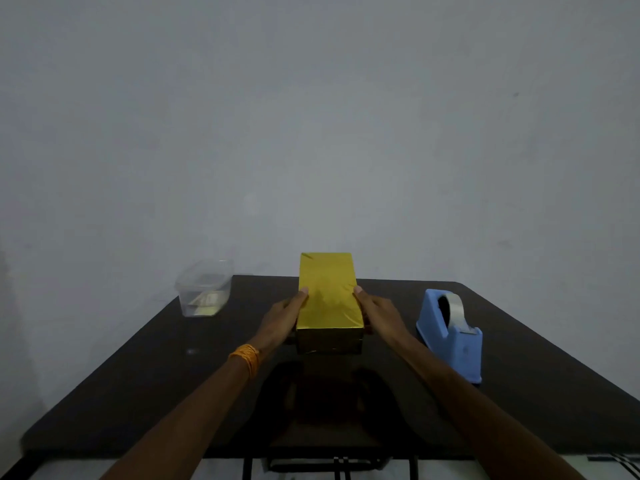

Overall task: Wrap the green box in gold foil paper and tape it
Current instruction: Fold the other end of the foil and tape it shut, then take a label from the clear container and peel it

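Dark tbl, grey wall, box held.

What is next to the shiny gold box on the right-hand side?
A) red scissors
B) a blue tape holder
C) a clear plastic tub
B: the blue plastic tape dispenser stands on the dark table beside the right hand, which grips the gold-foil-wrapped box together with the left hand.
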A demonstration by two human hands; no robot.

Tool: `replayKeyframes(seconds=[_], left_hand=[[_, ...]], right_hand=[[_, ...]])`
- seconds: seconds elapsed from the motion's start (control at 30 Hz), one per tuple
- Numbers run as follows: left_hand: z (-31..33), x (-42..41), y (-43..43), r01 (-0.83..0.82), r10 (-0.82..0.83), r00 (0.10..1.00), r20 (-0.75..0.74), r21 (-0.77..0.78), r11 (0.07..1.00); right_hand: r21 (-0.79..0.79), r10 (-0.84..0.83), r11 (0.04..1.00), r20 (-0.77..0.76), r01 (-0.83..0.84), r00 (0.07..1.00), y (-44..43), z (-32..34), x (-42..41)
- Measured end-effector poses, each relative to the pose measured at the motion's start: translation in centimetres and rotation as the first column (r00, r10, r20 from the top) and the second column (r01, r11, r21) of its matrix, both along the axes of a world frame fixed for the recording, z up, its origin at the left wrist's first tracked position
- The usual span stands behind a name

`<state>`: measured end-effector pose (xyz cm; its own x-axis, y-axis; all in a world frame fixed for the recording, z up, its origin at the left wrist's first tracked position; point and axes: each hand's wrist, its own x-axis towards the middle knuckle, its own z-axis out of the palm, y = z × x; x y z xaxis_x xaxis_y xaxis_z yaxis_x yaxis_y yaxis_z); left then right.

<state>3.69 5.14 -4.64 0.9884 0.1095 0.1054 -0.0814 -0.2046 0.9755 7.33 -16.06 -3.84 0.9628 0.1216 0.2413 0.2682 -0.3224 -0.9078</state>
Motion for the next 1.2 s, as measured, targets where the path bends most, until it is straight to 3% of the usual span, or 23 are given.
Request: replayKeyframes(seconds=[0.13,0.3,0.6,0.93,1.03,1.2], left_hand=[[-1.2,1.7,-0.3,-0.062,0.060,0.995,-0.081,-0.022,0.998],[-1.9,3.6,-0.6,-0.024,0.005,0.988,-0.153,-0.123,0.992],[-3.0,6.7,-0.6,-0.100,0.088,0.972,-0.217,-0.043,0.994],[-2.0,5.2,-0.9,-0.064,0.059,0.978,-0.199,-0.018,0.998],[-1.7,4.6,-0.5,-0.078,0.074,0.981,-0.182,-0.018,0.997],[-0.3,2.9,2.2,-0.200,0.197,0.978,-0.068,-0.039,0.979]], right_hand=[[-0.052,-0.033,0.998,-0.050,0.030,0.998,0.4,-0.6,1.2],[-0.068,-0.071,0.996,-0.107,0.064,0.992,1.0,-1.6,2.5],[-0.045,-0.101,0.995,-0.238,0.093,0.966,1.1,-2.9,3.9],[-0.080,-0.080,0.995,-0.200,0.065,0.977,-0.3,-3.6,5.1],[-0.077,-0.116,0.991,-0.111,0.108,0.987,-0.1,-3.2,4.8],[-0.080,-0.307,0.932,0.341,0.353,0.889,1.6,-0.3,3.2]])
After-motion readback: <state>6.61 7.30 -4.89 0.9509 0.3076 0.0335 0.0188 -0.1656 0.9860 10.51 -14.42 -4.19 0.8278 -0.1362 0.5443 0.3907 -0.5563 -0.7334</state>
